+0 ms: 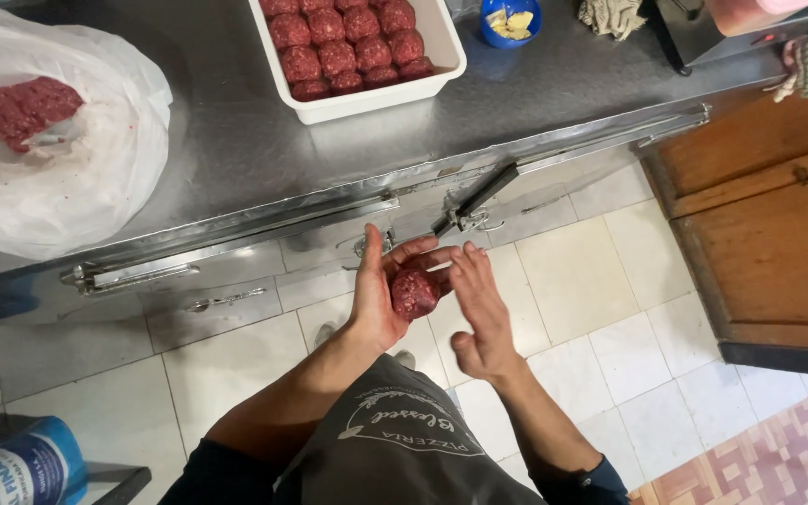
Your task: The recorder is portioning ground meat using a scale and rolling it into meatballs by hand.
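Below the front edge of the brushed stainless-steel table (236, 140), out over the pale tiled floor (582, 281), I have a round ball of raw red minced meat (414, 293) cupped between my two hands. My left hand (381, 299) lies under and behind the ball, fingers spread and curled up around it; my right hand (481, 313) is open and flat, its fingers touching the ball's far side, so neither hand is clenched, both simply press the meat between palm and fingers. As I judge it, the risk is plain: the ball sits clear of the table with only floor beneath, so a slack palm or a greasy slip could drop it on the tiles, and too hard a squeeze could split it. On the table, well apart from my hands, stands a white rectangular plastic tray (441, 42) packed with similar red meatballs (339, 47). At the left a white plastic bag (77, 178) holds a lump of loose red mince (16, 108). Near the tray sits a small blue round bowl (510, 19) with pale yellow pieces in it.
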